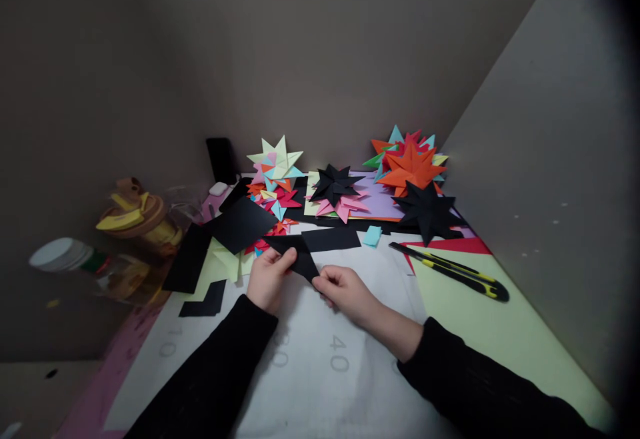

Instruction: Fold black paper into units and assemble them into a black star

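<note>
A folded piece of black paper (300, 257) is held between both hands just above a white mat (320, 359) printed with grey numbers. My left hand (267, 280) pinches its left side with thumb on top. My right hand (345, 290) pinches its lower right tip, fingers curled. Both sleeves are black. Loose black paper pieces (240, 224) and a black strip (330, 239) lie just beyond the hands.
Finished paper stars stand at the back: pale yellow (277, 159), black (334, 184), orange (411, 165) and another black one (427, 211). A yellow-black utility knife (450, 272) lies right on pale green paper (500, 332). Jars and a white lid (57, 252) sit left. Walls enclose the corner.
</note>
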Available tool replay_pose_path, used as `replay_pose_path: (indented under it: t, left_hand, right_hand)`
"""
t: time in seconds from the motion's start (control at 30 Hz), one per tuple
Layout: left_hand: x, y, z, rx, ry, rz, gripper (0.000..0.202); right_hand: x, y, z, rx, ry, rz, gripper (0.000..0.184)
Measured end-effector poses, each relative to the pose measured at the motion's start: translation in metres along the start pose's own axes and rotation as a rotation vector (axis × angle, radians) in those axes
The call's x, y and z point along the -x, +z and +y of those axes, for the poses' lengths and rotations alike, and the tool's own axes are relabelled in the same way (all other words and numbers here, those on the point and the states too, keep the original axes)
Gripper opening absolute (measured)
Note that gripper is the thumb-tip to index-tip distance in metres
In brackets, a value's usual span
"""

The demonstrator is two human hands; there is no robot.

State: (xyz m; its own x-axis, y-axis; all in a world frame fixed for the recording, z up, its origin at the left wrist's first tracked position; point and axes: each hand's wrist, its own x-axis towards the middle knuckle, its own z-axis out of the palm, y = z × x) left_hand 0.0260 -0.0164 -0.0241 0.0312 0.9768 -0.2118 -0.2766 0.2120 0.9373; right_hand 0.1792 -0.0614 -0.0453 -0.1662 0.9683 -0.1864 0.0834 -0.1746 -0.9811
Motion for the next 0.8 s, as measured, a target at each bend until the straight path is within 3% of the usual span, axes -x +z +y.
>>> replay_pose_path:
  t: [0.27, 0.33, 0.43, 0.53, 0.6, 0.8]
  left_hand:
    - [-0.013, -0.014, 0.011, -0.001, 0.042, 0.140, 0.038]
    - [-0.013, -0.016, 0.013, -0.087, 0.027, 0.038, 0.039]
    - [-0.007, -0.013, 0.011, -0.251, -0.033, -0.202, 0.040]
    - [0.002, -0.005, 0.009, -0.393, -0.009, -0.387, 0.040]
    - [0.007, -0.001, 0.009, -0.453, 0.030, -0.438, 0.039]
    - [0.006, -0.004, 0.012, -0.376, 0.092, -0.197, 0.036]
  right_hand:
    - [0.000, -0.009, 0.000, -0.007, -0.035, 0.012, 0.030]
    - [-0.002, -0.012, 0.001, -0.029, -0.086, 0.081, 0.030]
    - [-0.005, -0.014, 0.000, -0.123, -0.161, 0.172, 0.023]
    - [-0.005, -0.014, -0.003, -0.144, -0.146, 0.152, 0.025]
    - [-0.003, -0.013, -0.005, -0.114, -0.117, 0.130, 0.026]
    - [0.002, -0.009, -0.010, -0.048, -0.105, 0.032, 0.025]
